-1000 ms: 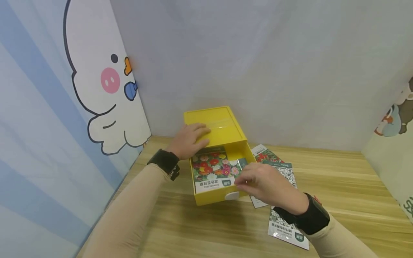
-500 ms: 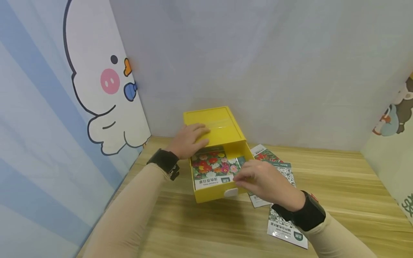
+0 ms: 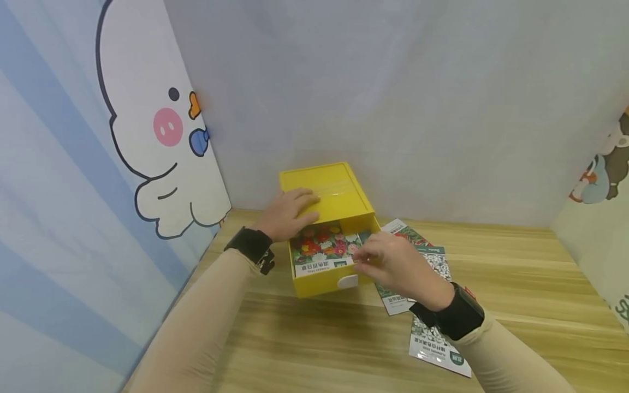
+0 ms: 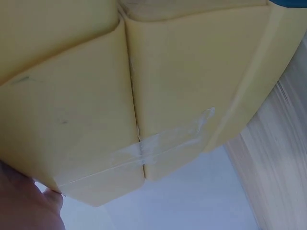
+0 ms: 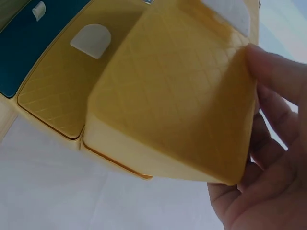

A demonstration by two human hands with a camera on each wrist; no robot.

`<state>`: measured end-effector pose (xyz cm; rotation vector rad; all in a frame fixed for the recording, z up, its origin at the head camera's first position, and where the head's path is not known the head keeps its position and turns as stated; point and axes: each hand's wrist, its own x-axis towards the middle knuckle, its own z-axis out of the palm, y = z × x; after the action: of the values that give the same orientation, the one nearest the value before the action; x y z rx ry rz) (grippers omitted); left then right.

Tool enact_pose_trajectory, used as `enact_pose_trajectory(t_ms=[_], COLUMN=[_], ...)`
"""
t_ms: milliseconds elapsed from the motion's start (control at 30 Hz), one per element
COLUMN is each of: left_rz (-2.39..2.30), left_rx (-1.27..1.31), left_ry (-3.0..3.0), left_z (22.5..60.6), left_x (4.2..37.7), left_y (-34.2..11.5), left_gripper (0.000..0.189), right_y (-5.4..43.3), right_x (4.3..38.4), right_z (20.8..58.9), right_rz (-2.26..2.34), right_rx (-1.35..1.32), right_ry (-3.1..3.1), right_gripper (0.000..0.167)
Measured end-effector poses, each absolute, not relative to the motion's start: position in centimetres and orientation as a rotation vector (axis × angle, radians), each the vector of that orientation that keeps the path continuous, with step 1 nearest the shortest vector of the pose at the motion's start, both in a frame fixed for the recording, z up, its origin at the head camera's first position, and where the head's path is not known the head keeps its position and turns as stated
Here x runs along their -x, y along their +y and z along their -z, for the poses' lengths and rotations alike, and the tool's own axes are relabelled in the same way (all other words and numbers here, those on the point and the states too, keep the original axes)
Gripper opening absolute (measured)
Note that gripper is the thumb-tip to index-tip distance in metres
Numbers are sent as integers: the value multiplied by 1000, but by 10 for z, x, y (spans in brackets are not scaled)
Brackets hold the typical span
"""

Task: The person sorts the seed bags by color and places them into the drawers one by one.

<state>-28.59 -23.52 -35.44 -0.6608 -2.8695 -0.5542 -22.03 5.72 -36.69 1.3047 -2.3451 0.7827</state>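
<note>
One yellow drawer [image 3: 319, 284] holds flower seed packets [image 3: 321, 252].

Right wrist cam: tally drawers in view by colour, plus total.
Yellow: 2 (pulled-out drawer, shut drawer)
Teal: 1 (teal drawer)
Total: 3 drawers

Diamond-patterned yellow drawer [image 5: 177, 91], white handle [image 3: 348, 281], multicoloured floral packet [image 3: 321, 251], blue-striped pale curtain [image 3: 64, 218], wood-grained tan tabletop [image 3: 521, 273]
</note>
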Motion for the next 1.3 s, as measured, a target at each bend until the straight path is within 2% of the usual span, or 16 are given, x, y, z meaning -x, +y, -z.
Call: enact_pose_trajectory(t_ms=[433, 633, 867, 933, 1133, 1233, 1300], left_rz=[627, 694, 816, 834, 741, 725, 734], left_rx=[619, 611, 625, 651, 749, 750, 743], left_ry=[-2881, -2815, -2768, -2770, -2807, -2839, -2849], left_z=[356, 359, 354, 354, 359, 363, 365], left_x=[284, 286, 275, 269, 251, 244, 242], left_y=[-236, -238, -242, -245, -250, -250, -250], left_gripper=[52, 48, 49, 60, 125, 129, 115], right_y=[56, 55, 51, 50, 48, 48, 48], right_x=[237, 242, 246, 248, 256, 260, 263], right_z=[375, 377, 377, 377, 377, 377, 378], right_rz=[-862, -923, -952, -955, -978, -994, -1001], right_rx=[-1091, -1032, -1003, -1002, -953, -913, -895], right_ry=[-2398, -2464, -2488, -2492, -2564, -2617, -2646], right_gripper=[65, 75, 77, 78, 86, 89, 91])
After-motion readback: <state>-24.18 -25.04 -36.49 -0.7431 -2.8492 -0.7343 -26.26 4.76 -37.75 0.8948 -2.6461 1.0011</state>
